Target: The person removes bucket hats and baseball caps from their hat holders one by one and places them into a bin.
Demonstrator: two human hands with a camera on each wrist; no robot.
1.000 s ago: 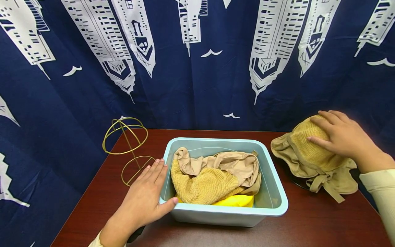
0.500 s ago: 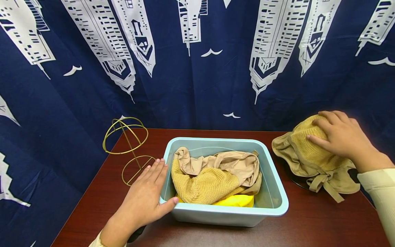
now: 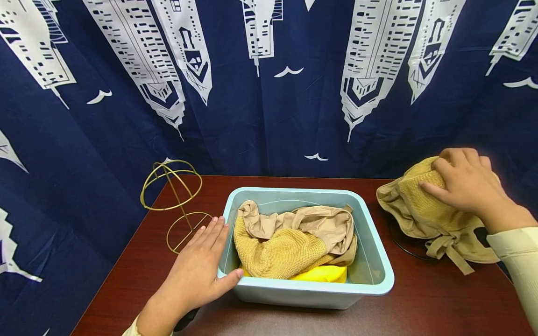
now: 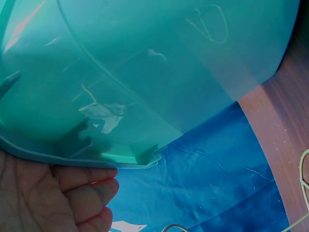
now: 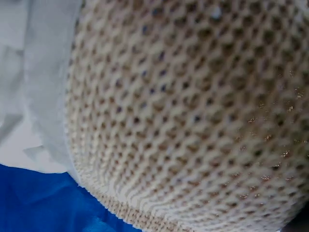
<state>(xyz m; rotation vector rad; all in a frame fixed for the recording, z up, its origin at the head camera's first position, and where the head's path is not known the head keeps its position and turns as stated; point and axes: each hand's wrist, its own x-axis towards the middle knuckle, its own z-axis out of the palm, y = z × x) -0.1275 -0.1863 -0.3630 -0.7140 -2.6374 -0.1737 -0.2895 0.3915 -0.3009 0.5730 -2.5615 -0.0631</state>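
In the head view my left hand point(image 3: 197, 268) lies with straight fingers along the left rim of a light blue plastic bin point(image 3: 376, 261). The left wrist view shows those fingers under the rim, against the bin's outer wall. Inside the bin lies a crumpled sun hat point(image 3: 290, 252) with a yellow woven crown and beige cloth brim, above something bright yellow point(image 3: 321, 274). At the right, my right hand point(image 3: 470, 186) grips the crown of a second sun hat point(image 3: 420, 196) with bent fingers. Its brim bears a tied bow point(image 3: 447, 247). The weave point(image 5: 169, 106) fills the right wrist view.
A gold wire hat stand point(image 3: 180, 205) rises left of the bin. Part of a dark wire ring point(image 3: 409, 252) shows under the right-hand hat. A dark blue curtain point(image 3: 269, 116) with white buildings hangs behind the reddish-brown table point(image 3: 269, 182).
The right-hand sun hat has shifted a little to the right, uncovering more of the dark ring. My right fingers have bent more over its crown. The left hand stays still.
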